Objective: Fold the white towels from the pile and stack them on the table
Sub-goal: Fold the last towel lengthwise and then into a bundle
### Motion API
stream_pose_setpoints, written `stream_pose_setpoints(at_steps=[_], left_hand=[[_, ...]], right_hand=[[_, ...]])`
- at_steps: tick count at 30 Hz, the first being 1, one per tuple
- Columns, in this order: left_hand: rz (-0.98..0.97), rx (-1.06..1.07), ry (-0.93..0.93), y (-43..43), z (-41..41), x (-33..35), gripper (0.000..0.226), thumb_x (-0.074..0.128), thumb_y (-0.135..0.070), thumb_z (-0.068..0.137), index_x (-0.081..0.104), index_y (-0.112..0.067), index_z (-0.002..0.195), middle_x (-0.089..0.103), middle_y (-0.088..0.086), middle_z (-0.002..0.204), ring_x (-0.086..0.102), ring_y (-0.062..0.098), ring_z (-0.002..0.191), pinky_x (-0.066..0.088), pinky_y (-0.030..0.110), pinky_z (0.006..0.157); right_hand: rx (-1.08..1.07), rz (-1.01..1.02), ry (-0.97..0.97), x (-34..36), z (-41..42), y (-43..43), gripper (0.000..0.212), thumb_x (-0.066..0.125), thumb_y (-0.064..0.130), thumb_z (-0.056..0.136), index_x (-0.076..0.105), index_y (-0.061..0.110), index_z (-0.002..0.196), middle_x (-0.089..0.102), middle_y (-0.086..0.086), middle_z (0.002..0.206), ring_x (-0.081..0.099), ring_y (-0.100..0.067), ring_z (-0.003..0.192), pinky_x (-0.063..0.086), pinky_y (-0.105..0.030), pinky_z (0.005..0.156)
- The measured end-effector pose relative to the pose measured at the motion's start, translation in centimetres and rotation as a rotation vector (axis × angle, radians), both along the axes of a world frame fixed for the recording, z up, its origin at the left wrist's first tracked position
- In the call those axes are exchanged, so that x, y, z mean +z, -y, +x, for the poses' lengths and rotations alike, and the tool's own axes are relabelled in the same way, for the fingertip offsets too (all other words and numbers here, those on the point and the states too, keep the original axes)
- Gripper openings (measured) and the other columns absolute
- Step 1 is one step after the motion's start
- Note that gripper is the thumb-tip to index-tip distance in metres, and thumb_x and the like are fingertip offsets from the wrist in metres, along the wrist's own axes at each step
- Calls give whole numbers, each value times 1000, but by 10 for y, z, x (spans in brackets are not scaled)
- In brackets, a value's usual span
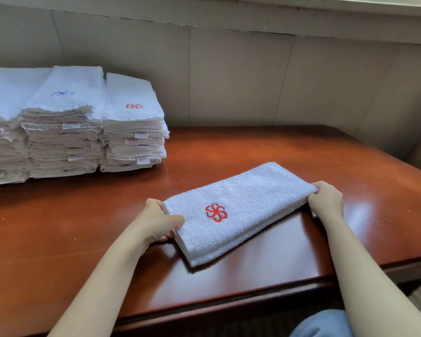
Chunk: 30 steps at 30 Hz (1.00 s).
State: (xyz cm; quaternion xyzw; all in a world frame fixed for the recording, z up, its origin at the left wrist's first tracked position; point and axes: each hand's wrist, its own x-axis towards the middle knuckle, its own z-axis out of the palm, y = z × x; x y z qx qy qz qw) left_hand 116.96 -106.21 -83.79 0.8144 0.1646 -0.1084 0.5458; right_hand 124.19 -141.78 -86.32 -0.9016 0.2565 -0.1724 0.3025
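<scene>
One folded towel on table

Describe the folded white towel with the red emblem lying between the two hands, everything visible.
The white terry-cloth towel is folded into a long rectangle of several layers, and its looped pile looks soft and thick. A red pinwheel emblem is stitched on its upper face, nearer the left end. It lies flat and slantwise on the glossy reddish-brown wooden table, near the front edge. The left hand grips its left short end and the right hand grips the right one.
</scene>
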Motion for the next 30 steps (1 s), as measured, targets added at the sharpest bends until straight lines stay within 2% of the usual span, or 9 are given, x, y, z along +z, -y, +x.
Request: stream_pose_setpoints(at_steps=[3,6,8,11,15,17,20,26,30], left_hand=[[37,-14,12,0,-2,2,64,66,-19,54,39,-13,111,49,7,87,51,19,69,51,29,65],[131,-53,9,0,1,1,83,67,-14,72,21,-13,141,49,2,82,54,16,69,50,28,63],[271,-96,13,0,2,0,93,65,-18,76,6,-15,148,51,1,82,56,18,73,49,31,66],[561,-131,166,2,4,-1,103,67,-24,68,3,-23,149,46,5,121,45,27,113,39,34,91],[769,-309,599,28,1,-11,80,58,-17,81,17,-28,149,26,-3,148,19,14,138,10,36,113],[812,-419,570,38,2,-21,59,40,-35,99,15,-26,151,16,-7,158,8,8,145,0,36,117],[854,-518,397,34,6,-31,69,25,-61,95,8,-27,153,-1,-7,161,-4,9,147,-6,35,118],[888,-585,357,28,5,-29,110,25,-91,66,-1,-29,153,-9,-5,161,-10,15,147,-8,37,118],[892,-595,327,25,11,-26,108,34,-90,69,0,-31,153,-9,-2,161,-8,17,148,-5,38,118]], right_hand=[[-13,7,-9,0,1,-2,42,39,-1,77,63,16,106,65,-13,103,57,-33,94,45,-34,74],[-35,-5,-70,5,0,-1,41,40,-1,79,63,15,109,64,-16,105,57,-35,101,46,-36,81],[-54,-84,-99,12,-3,-3,44,43,-1,82,60,15,120,58,-19,117,50,-38,112,43,-38,90],[-21,-260,44,26,-5,-25,48,48,-3,80,58,13,125,52,-20,122,46,-41,113,38,-40,95],[443,-447,195,33,3,-89,38,47,6,91,58,9,127,55,-15,132,45,-30,125,28,-32,104],[710,-438,77,21,5,-116,40,43,25,100,48,15,139,40,-11,148,32,-24,139,19,-34,114],[860,-469,-213,-2,13,-123,49,28,45,101,29,32,148,19,1,159,13,-16,147,5,-44,118],[606,-426,-253,1,38,-74,49,20,47,100,30,34,146,17,8,159,11,-14,146,1,-49,116],[364,-431,-224,2,40,-45,45,21,40,100,41,28,138,32,-2,152,27,-25,139,11,-51,113]])
